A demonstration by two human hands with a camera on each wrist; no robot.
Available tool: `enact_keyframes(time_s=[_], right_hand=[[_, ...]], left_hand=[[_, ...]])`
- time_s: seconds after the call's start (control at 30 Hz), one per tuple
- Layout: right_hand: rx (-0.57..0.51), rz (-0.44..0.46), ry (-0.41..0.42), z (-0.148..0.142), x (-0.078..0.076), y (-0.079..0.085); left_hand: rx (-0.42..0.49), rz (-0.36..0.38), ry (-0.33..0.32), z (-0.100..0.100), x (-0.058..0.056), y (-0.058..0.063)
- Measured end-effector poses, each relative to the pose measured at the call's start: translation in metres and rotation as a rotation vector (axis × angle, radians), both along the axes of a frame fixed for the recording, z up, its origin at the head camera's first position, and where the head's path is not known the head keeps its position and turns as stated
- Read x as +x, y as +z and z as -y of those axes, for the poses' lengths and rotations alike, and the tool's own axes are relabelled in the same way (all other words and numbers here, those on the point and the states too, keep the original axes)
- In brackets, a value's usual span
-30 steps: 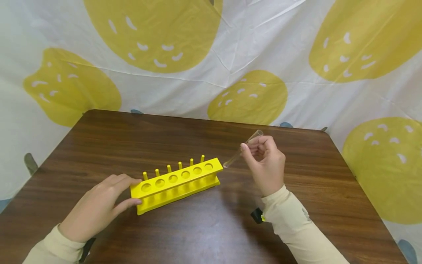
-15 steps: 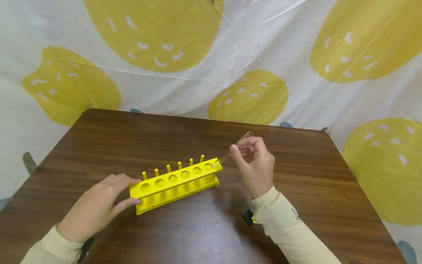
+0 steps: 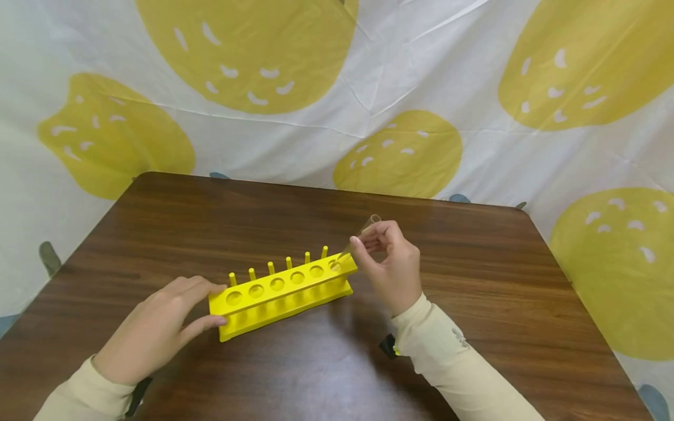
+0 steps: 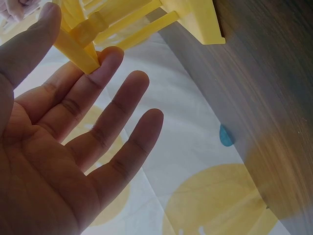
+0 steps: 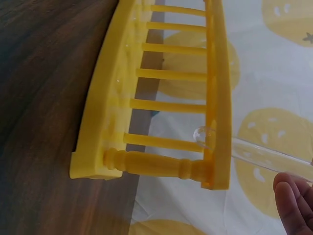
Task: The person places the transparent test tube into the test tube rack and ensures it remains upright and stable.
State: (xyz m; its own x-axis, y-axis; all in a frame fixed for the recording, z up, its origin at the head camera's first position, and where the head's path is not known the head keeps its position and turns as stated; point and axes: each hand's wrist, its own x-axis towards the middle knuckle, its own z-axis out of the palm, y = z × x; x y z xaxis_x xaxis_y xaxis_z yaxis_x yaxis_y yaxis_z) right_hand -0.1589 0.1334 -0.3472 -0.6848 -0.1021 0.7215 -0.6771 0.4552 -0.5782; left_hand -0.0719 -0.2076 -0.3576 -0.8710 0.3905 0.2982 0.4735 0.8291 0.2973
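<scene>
A yellow test tube rack (image 3: 287, 282) stands on the table, a row of holes along its top plate and pegs behind. At the rack's left end my left hand (image 3: 158, 327) pinches the top plate between thumb and fingers; in the left wrist view the other fingers (image 4: 132, 137) extend free. My right hand (image 3: 392, 266) holds a clear glass test tube (image 3: 370, 222) by its upper part, tilted, over the rack's right end. The right wrist view shows the tube's rounded bottom (image 5: 201, 135) poking through the rightmost hole, just under the top plate.
The brown wood-grain table (image 3: 474, 280) ends at a back edge against a white cloth (image 3: 295, 140) printed with yellow lemons. A dark strap piece (image 3: 388, 346) shows under the right wrist.
My right hand has moved left with the test tube, from beside the rack to its rightmost hole, and the tube's bottom has entered it. The left hand keeps its hold on the rack.
</scene>
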Motion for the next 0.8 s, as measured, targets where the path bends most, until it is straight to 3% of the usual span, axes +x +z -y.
enact_keyframes(time_s=[0.33,0.8], right_hand=[[0.068,0.017,0.043,0.005,-0.001,-0.009],[0.204,0.042,0.037,0.011,0.0,-0.023]], left_hand=[[0.008,-0.015,-0.006,0.0,0.0,-0.001],[0.008,-0.01,-0.01,0.001,0.0,0.0]])
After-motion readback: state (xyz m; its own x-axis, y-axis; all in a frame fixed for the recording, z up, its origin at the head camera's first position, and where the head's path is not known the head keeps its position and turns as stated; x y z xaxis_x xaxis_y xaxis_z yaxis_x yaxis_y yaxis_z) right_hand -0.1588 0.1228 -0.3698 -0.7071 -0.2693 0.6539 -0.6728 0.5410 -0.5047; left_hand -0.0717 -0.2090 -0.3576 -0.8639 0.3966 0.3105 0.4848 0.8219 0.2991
